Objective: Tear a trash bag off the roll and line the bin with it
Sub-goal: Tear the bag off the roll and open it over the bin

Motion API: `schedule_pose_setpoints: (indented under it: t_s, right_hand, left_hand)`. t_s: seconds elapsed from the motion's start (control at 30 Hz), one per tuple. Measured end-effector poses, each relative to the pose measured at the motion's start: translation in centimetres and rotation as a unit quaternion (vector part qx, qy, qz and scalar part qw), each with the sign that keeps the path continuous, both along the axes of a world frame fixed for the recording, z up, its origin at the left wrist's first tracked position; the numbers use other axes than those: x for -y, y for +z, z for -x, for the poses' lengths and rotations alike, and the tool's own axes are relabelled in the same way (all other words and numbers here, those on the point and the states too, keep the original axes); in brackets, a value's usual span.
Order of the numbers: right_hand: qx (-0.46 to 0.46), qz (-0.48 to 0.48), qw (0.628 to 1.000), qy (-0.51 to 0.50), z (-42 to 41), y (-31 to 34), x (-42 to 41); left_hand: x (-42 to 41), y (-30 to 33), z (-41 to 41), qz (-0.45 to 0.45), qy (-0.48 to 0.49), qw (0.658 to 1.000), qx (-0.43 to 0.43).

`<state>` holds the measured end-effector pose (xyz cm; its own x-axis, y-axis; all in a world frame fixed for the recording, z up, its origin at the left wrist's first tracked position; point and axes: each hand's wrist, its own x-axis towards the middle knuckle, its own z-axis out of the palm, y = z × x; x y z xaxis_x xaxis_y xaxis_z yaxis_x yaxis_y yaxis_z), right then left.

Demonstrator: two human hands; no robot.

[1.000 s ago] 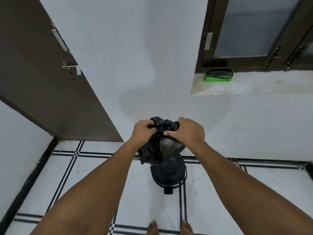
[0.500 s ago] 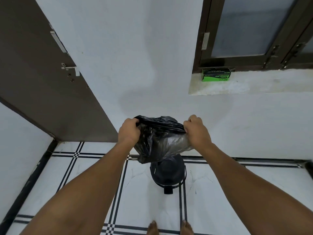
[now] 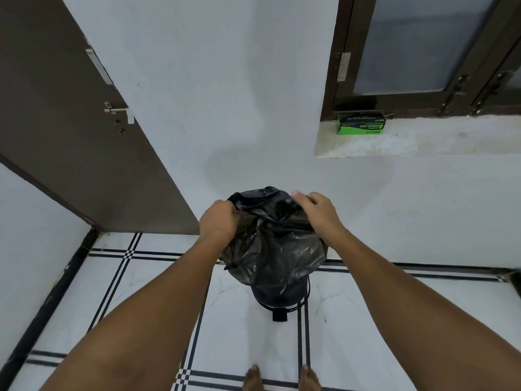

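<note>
Head view: the left hand and right hand each pinch the mouth of a black trash bag, held above the dark pedal bin on the floor. The film looks thin, limp, light and slippery; gripping the rim hem seems best.

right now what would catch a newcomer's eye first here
A crumpled black trash bag held in mid-frame, gripped by the left hand and right hand, directly above a dark pedal bin on the white tiled floor. Next, the bright green box on the window ledge, upper right.
</note>
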<state>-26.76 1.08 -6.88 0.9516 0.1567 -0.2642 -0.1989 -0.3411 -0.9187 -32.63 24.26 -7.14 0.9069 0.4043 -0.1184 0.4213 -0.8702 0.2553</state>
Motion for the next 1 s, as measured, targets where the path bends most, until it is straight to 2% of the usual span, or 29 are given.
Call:
schedule_pose_setpoints:
  t_s: [0.07,0.17,0.23,0.33,0.37,0.43,0.6,0.77,1.0]
  right_hand:
    - [0.067,0.145,0.986,0.048,0.2,0.0,1.0]
    - [0.162,0.383,0.9,0.127,0.1,-0.6,2.2]
    - [0.187,0.453,0.862,0.13,-0.1,-1.2,2.7]
    - [0.172,0.511,0.836,0.108,-0.1,-2.1,3.3]
    - [0.16,0.511,0.838,0.103,-0.2,-2.3,3.4]
    - [0.134,0.47,0.868,0.09,-0.3,-2.7,3.4]
    - [0.055,0.343,0.935,0.074,-0.4,-4.4,1.8]
    - [0.009,0.322,0.943,0.077,0.3,-7.2,0.6]
    - [-0.057,0.289,0.954,0.047,1.9,-14.0,-1.3]
  left_hand:
    - [-0.5,0.0,0.3,-0.001,0.026,1.0,0.012]
    - [-0.9,-0.3,0.8,0.014,0.048,0.998,0.022]
    - [-0.8,-0.5,0.8,0.008,0.047,0.999,0.016]
    - [-0.7,-0.7,0.9,-0.027,0.045,0.998,-0.016]
    - [-0.7,-0.9,1.0,-0.03,0.049,0.998,-0.028]
    - [-0.7,-1.5,1.0,-0.021,0.048,0.998,-0.045]
    - [0.3,-4.4,0.5,0.07,-0.007,0.996,-0.049]
    - [0.6,-7.9,1.2,0.115,-0.023,0.992,-0.055]
    - [-0.7,-14.7,2.4,0.196,-0.009,0.981,-0.01]
